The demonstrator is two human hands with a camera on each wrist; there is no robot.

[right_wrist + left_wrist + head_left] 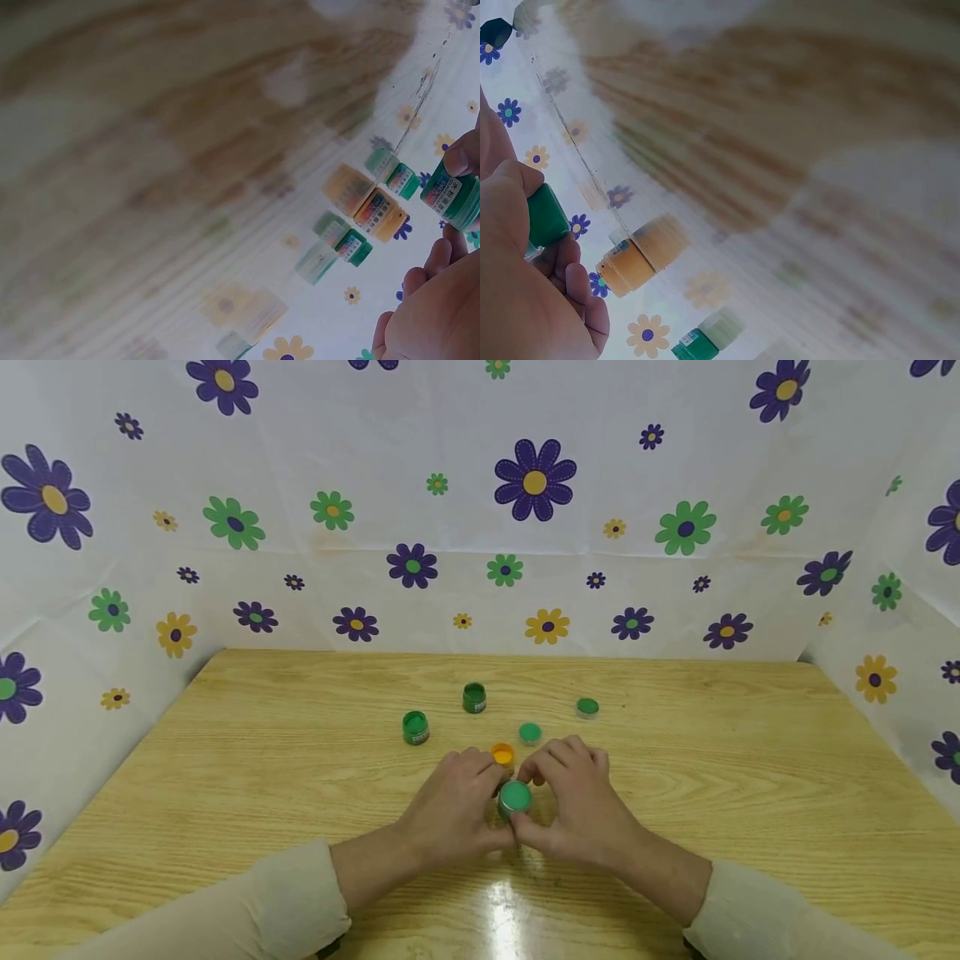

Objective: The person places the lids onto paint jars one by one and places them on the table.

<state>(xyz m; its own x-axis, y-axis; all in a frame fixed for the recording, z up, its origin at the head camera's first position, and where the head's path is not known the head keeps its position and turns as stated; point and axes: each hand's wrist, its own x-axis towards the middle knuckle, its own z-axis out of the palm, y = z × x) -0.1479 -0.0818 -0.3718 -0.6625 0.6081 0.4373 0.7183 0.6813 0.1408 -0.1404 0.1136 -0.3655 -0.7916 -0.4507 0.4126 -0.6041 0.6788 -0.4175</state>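
Observation:
Between both hands is a small green paint jar with a round, pale green-topped lid on it. My left hand holds the jar from the left, with thumb and fingers about its side; the left wrist view shows the green body between them. From the right, my right hand pinches it, the thumb at the near edge of the lid and the curled fingers at the far side. Just beyond the jar stands an open orange paint jar, partly hidden by the left fingers.
Farther back on the wooden table stand two open green paint jars, one at the left and one behind it. Two loose green lids lie to the right, a nearer lid and a farther lid. Flower-patterned cloth surrounds the table.

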